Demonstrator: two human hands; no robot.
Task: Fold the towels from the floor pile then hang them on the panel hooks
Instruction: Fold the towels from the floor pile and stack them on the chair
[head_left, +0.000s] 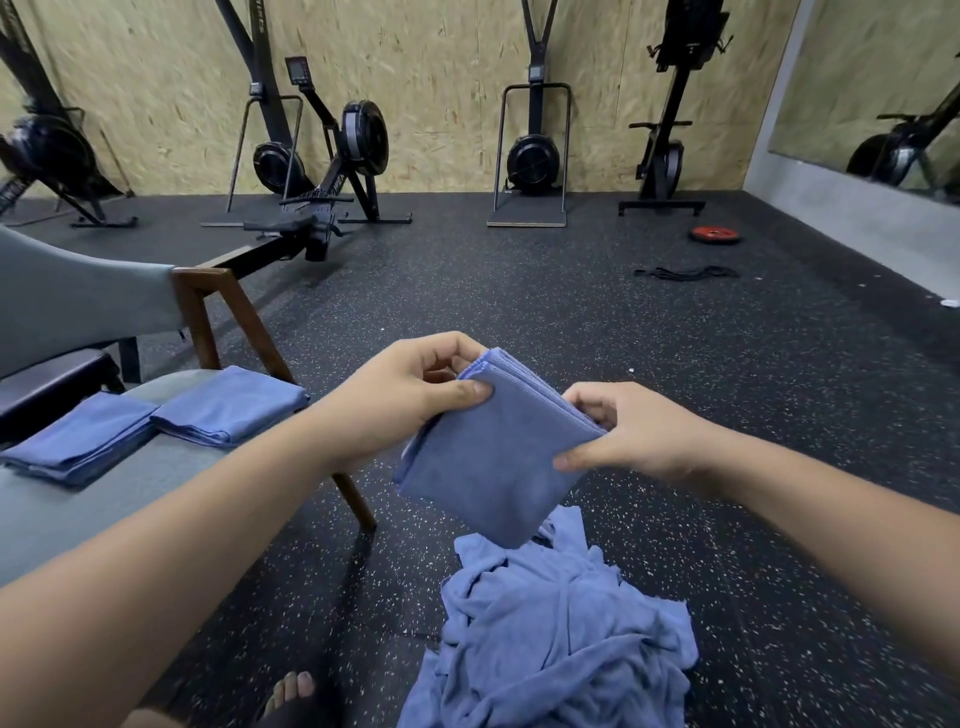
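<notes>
Desk: Towels at far left, why there?

Photographer: Two folded towels (104, 436) lie side by side on the grey seat (41, 519), probably parked off the floor until hanging time. No panel hooks are in frame.

Desk: And the hands?

Photographer: The left hand (410, 395) pinches the far upper corner of a third blue towel (493, 457), thumb on the near face and fingers curled behind, apparently to square the stacked edges. That towel, folded to a small thick square, is held in the air at mid-frame. It tilts down over the floor pile (561, 634), which lies crumpled just beneath. The right hand (634, 431) grips the towel's right edge, thumb in front, fingers wrapped round the back, wrist turned inward. Both forearms reach forward, roughly level.

Desk: Stage?

Photographer: By my reading, the last fold is being tidied. The heap looks to hold several more towels, and nothing is hung yet.
</notes>
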